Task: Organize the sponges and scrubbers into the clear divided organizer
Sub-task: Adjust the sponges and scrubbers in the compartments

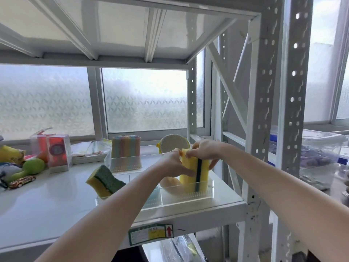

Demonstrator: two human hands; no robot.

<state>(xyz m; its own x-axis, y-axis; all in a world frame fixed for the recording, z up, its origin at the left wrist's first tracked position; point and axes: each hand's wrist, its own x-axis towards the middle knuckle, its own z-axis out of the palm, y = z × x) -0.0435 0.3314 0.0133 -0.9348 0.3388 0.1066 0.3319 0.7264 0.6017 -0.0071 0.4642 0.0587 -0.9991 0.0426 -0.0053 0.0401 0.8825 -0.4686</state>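
Note:
The clear divided organizer [188, 200] sits on the white shelf at the right. Both hands grip upright yellow sponges with a dark stripe [194, 173] standing in its near right compartment: my left hand [173, 165] on their left side, my right hand [204, 150] over the top. A pale orange sponge [169, 183] lies beside them in that compartment. A yellow-and-green scrub sponge [104, 179] leans in the near left compartment. A striped pastel scrubber stack [126, 151] stands at the organizer's back left. A round grey-and-yellow scrubber [172, 143] stands at the back right.
The white shelf [56, 201] holds boxed items [56, 151], a green toy [28, 169], a toy car [21, 182] and flat packets [88, 151] at the left. A perforated metal upright [264, 110] rises just right of the organizer. Clear storage bins [321, 157] stand beyond it.

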